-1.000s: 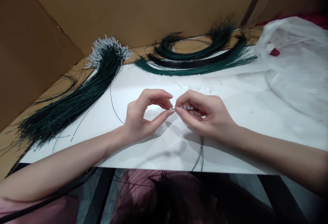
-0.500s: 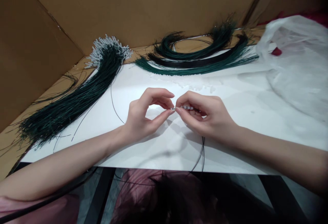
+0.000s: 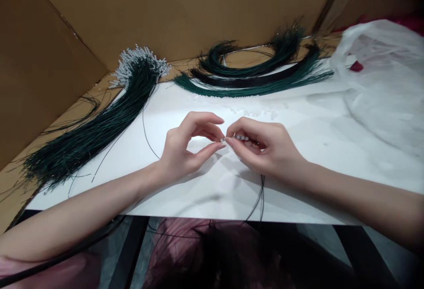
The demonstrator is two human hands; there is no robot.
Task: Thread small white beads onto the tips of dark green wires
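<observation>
Just right of the table's middle, both hands nearly meet at their fingertips. My right hand (image 3: 265, 145) is closed in a pinch round a dark wire with small white beads (image 3: 242, 138) strung on it. Two dark strands hang below that hand past the table's front edge. My left hand (image 3: 188, 143) is pinched too, with thumb and fingertips around a small pale bead (image 3: 222, 140) at the wire's tip. Whether that bead is threaded on the wire I cannot tell. On the left lies a thick bundle of dark green wires (image 3: 102, 125) with white beaded ends (image 3: 137, 61).
Curved bundles of green and black wire (image 3: 255, 79) lie at the back of the white table (image 3: 314, 148). Loose white beads (image 3: 245, 108) are scattered before them. A clear plastic bag (image 3: 387, 81) stands at the right. Brown board walls (image 3: 185, 11) rise behind.
The hands stay almost in place. My left fingertips have shifted very slightly around the wire's tip, where a pale bead now shows between them.
</observation>
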